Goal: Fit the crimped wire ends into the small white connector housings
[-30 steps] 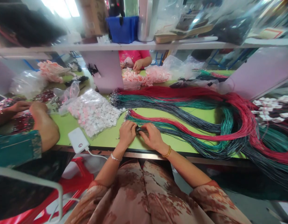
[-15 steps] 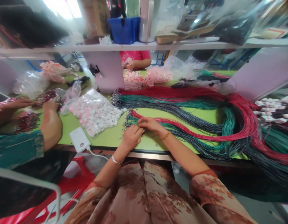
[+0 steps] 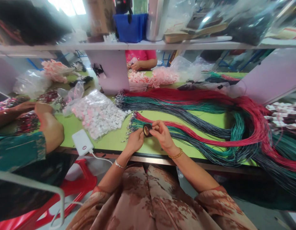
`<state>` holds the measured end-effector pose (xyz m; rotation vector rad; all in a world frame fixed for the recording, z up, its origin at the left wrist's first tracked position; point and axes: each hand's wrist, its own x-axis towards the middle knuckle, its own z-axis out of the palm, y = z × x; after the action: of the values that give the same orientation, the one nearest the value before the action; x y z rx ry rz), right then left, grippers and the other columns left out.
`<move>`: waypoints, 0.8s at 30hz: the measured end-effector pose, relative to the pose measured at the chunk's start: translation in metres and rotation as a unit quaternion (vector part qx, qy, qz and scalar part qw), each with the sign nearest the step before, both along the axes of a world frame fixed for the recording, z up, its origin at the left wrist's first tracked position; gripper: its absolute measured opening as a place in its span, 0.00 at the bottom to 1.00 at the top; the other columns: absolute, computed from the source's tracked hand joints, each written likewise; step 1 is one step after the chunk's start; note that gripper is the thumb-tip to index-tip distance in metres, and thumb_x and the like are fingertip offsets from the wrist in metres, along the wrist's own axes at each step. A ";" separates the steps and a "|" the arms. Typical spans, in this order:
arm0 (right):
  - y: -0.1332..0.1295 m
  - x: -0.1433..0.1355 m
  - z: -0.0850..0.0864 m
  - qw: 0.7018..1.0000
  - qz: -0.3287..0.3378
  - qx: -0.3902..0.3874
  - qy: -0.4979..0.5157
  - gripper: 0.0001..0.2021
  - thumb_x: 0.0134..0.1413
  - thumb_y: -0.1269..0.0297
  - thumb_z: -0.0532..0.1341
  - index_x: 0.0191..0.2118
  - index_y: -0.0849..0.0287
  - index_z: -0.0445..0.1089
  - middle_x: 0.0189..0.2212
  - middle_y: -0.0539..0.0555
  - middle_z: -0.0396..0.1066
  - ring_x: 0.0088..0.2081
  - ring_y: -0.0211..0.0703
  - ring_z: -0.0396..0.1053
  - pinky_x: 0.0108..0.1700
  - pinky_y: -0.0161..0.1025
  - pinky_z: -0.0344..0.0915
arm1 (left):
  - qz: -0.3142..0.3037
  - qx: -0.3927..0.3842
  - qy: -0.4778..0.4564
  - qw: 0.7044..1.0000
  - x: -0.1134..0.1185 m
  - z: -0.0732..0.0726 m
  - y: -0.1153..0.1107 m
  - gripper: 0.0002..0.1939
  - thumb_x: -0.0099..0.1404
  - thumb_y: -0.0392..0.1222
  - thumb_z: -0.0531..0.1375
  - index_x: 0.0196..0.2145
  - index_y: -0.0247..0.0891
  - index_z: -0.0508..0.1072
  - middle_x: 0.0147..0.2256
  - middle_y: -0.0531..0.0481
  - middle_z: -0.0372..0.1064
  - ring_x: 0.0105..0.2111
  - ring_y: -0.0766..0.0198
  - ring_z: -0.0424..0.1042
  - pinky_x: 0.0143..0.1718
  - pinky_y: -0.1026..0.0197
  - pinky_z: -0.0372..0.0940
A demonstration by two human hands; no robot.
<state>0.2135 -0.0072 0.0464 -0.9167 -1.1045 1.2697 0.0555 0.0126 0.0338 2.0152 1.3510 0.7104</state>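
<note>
Between my two hands is a small roll of black tape, its round core facing me. My left hand is closed on the roll's left side. On the other side, my right hand has its thumb and fingers pinched at the roll's edge. Just behind the hands lies a bundle of red wires, with green wires and dark grey wires alongside. Their metal-tipped ends fan out left of the roll, near my left hand.
A plastic bag of small white and pink connectors lies left of the wires. Beside it sits a white power bank with a cable. A co-worker's arm is at the left. A shelf crosses above the table; another person sits opposite.
The roll of black tape has come into view between my hands, which were close together before. My right hand has turned and shifted right. The co-worker's hand at the left has moved slightly left.
</note>
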 end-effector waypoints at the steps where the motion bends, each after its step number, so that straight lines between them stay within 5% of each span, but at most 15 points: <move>1: -0.005 0.002 -0.002 1.000 -0.012 -0.003 -0.014 0.16 0.49 0.55 0.66 0.38 0.55 0.60 0.25 0.45 0.65 0.27 0.36 0.63 0.32 0.35 0.60 | -0.008 -0.002 0.005 1.000 -0.001 0.001 -0.001 0.09 0.67 0.38 0.47 0.30 0.40 0.64 0.26 0.51 0.65 0.28 0.62 0.65 0.33 0.62 0.57; 5: -0.017 0.010 -0.010 0.994 -0.042 -0.030 -0.098 0.17 0.57 0.47 0.59 0.31 0.57 0.64 0.23 0.48 0.64 0.26 0.37 0.60 0.30 0.35 0.58 | -0.068 -0.055 -0.009 0.996 -0.004 0.002 -0.002 0.09 0.65 0.39 0.47 0.26 0.40 0.60 0.25 0.53 0.61 0.27 0.64 0.61 0.32 0.62 0.56; 10: -0.028 0.013 -0.026 0.981 0.021 -0.063 -0.180 0.18 0.53 0.47 0.61 0.28 0.60 0.69 0.22 0.49 0.65 0.24 0.35 0.58 0.28 0.35 0.55 | -0.098 -0.126 -0.088 0.983 -0.004 0.000 0.001 0.14 0.65 0.44 0.47 0.22 0.40 0.54 0.23 0.55 0.55 0.27 0.66 0.56 0.30 0.63 0.55; 14: -0.034 0.009 -0.033 0.980 0.018 -0.087 -0.175 0.18 0.54 0.49 0.60 0.26 0.60 0.66 0.19 0.47 0.61 0.22 0.33 0.54 0.25 0.34 0.51 | -0.101 -0.099 -0.074 0.987 -0.001 0.001 -0.002 0.18 0.63 0.50 0.51 0.21 0.39 0.52 0.22 0.57 0.50 0.26 0.68 0.52 0.29 0.63 0.51; 18: -0.032 0.008 -0.032 0.981 0.026 -0.102 -0.165 0.15 0.51 0.51 0.62 0.31 0.59 0.68 0.18 0.45 0.59 0.20 0.33 0.54 0.24 0.33 0.50 | -0.100 -0.050 -0.053 0.992 0.001 0.000 -0.009 0.17 0.66 0.47 0.50 0.21 0.39 0.53 0.22 0.57 0.51 0.26 0.68 0.53 0.29 0.64 0.51; 24: -0.024 0.003 -0.042 0.984 0.031 -0.066 -0.165 0.10 0.50 0.59 0.59 0.25 0.59 0.65 0.21 0.46 0.62 0.23 0.34 0.57 0.27 0.33 0.55 | -0.066 0.000 -0.002 0.998 0.004 -0.008 -0.017 0.17 0.67 0.45 0.49 0.21 0.39 0.56 0.21 0.56 0.53 0.24 0.67 0.55 0.29 0.63 0.51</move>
<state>0.2166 -0.0317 0.0046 -1.2337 -1.3259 1.2818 0.0595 -0.0042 0.0258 2.0797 1.2014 0.6539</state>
